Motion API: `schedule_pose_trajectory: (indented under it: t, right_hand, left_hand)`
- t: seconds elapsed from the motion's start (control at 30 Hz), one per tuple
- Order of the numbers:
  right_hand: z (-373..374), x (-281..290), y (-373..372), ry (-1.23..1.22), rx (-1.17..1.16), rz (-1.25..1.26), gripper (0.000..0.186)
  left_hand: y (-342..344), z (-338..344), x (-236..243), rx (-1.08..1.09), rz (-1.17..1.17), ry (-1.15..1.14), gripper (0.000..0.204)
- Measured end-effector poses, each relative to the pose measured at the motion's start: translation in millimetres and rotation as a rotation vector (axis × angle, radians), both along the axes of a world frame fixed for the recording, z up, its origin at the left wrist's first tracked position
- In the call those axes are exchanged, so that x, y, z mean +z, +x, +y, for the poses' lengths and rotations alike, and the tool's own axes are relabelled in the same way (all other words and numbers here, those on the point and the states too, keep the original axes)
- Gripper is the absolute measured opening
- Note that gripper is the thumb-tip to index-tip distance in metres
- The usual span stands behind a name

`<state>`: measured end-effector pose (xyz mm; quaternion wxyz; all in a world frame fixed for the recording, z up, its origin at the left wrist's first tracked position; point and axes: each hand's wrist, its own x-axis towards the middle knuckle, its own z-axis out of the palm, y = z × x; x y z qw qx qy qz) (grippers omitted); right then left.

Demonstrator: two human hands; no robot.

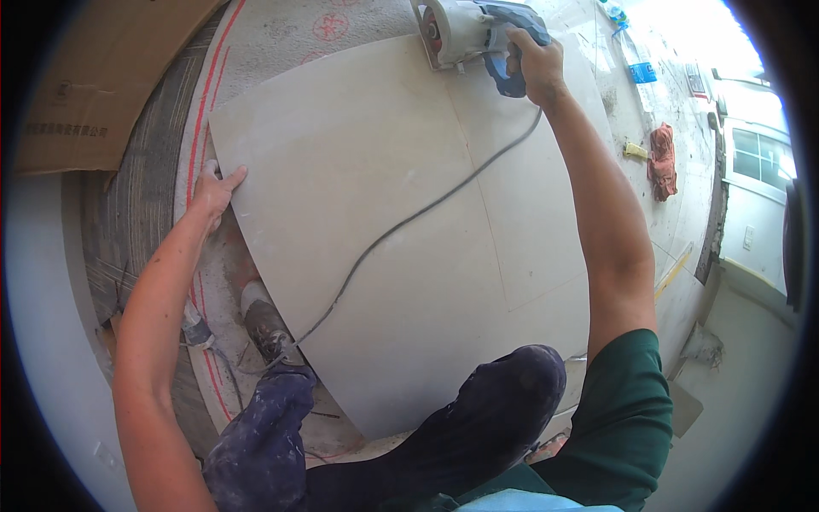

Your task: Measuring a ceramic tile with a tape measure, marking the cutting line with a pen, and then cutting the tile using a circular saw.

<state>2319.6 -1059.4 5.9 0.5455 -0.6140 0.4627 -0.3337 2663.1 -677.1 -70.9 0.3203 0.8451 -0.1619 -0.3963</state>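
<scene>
A large pale beige tile point(358, 162) lies in front of me, with thin drawn lines on its right part. My right hand point(541, 68) is closed round the handle of a corded handheld tile saw point(467, 34), which rests at the tile's far edge. The blade's contact with the tile is hidden. At the tile's left edge, my left hand point(218, 192) grips the rim, thumb over the top and fingers partly hidden at the side. From the saw a grey power cord point(384, 239) runs across the tile toward my left shoe point(266, 324).
A cardboard sheet point(102, 77) stands at the far left. Beside my left forearm lies a plug connector point(197, 328). On the right are a red cloth bundle point(662, 162), a plastic water bottle point(638, 61) and a window point(759, 158). My bent knee point(525, 375) is over the tile's near part.
</scene>
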Motion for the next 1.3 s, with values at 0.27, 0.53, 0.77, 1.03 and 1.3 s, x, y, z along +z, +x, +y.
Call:
schedule_pose_trajectory:
  t: [0.27,0.53,0.77,1.03,1.3]
  right_hand:
    - [-3.8,-1.2,-0.8,-0.052,0.017,0.014,0.018]
    - [-1.8,1.9,1.0,-0.065,0.042,0.024,0.020]
    - [3.6,4.7,-1.1,-0.021,0.025,0.022,0.020]
    - [4.7,2.8,-8.1,-0.037,0.023,0.044,0.020]
    - [7.8,5.0,-5.4,-0.065,0.025,0.048,0.020]
  left_hand:
    - [-3.9,-3.5,1.9,-0.016,-0.013,0.026,0.053]
    - [-2.1,-2.7,0.6,-0.025,-0.010,0.018,0.053]
    - [5.2,2.5,-4.4,-0.016,0.002,0.020,0.054]
    - [4.0,0.3,-7.1,-0.028,0.008,0.023,0.054]
    - [8.8,4.0,-13.7,-0.007,0.047,-0.001,0.054]
